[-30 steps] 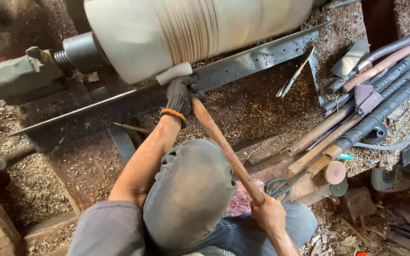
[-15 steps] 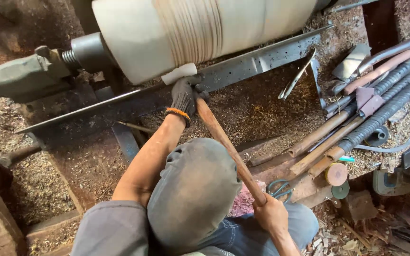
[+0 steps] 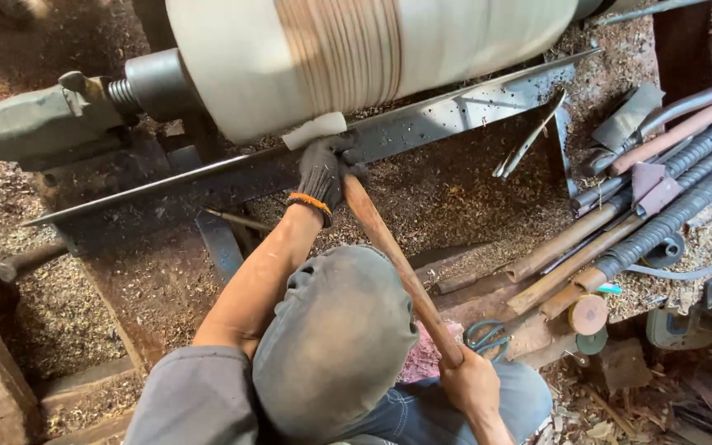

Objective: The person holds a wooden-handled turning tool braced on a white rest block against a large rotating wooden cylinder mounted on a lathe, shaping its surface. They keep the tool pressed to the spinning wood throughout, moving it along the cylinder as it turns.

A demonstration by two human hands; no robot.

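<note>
While the gloved left hand (image 3: 323,169) grips the long tool (image 3: 397,259) near the pale cylinder (image 3: 356,58), the right hand (image 3: 473,386) apparently clasps its end.

— What is everything sitting on here?

— A low lathe bed (image 3: 455,198), brown and thick with sawdust, with a long steel rest bar (image 3: 455,111) running across it under the pale turning blank.

— And on the bed itself?

— A few thin metal rods (image 3: 529,144) lie crossed near the bar. To the right, a heap of long turning tools (image 3: 661,206) with wooden handles and ribbed steel shafts lies side by side. Teal-handled scissors (image 3: 488,334) lie at the near edge, just beside a small round wooden block (image 3: 589,314).

— The floor?

— Loose shavings (image 3: 10,247) everywhere.
</note>
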